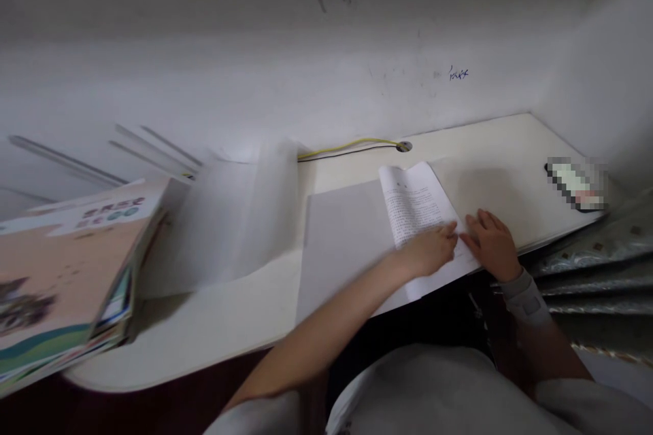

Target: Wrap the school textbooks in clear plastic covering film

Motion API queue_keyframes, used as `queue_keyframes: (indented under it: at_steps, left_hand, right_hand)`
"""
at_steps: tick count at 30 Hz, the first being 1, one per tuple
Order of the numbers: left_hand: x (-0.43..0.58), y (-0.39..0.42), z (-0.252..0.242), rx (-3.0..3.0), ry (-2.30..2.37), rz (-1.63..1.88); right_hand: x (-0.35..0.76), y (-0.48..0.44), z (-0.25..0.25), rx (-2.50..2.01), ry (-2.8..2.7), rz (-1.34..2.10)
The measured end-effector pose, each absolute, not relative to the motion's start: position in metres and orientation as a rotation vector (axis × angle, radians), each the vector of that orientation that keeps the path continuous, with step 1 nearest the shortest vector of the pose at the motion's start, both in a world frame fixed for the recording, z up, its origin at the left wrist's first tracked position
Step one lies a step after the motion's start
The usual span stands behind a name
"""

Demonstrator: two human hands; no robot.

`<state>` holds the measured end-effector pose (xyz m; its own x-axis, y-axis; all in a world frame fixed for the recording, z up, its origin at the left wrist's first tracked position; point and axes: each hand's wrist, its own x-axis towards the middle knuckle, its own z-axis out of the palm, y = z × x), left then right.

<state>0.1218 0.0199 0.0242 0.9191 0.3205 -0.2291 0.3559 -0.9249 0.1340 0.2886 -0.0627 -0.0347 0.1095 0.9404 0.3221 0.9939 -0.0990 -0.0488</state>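
A printed sheet of paper lies on the white desk, beside a larger grey sheet. My left hand rests on the printed sheet's lower part, its fingers curled and pressed against the paper edge. My right hand lies flat next to it, fingers stretched out over the paper's right edge and the desk. The two hands nearly touch at the fingertips.
A stack of colourful books sits at the desk's left end, with blurred white sheets beside it. A yellow cable runs to a grommet hole by the wall. A dark flat object lies at the far right.
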Motion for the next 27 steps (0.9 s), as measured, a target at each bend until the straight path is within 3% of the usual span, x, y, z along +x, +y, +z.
queue_keyframes:
  at_steps: [8,27]
  left_hand:
    - [0.146,0.117,0.027,2.860,1.083,-0.284]
    - [0.140,0.125,0.021,2.854,0.982,-0.306]
  right_hand:
    - [0.287,-0.062,-0.034,-2.149,-1.947,-0.367]
    - [0.291,-0.063,-0.037,-2.096,-1.912,-0.304]
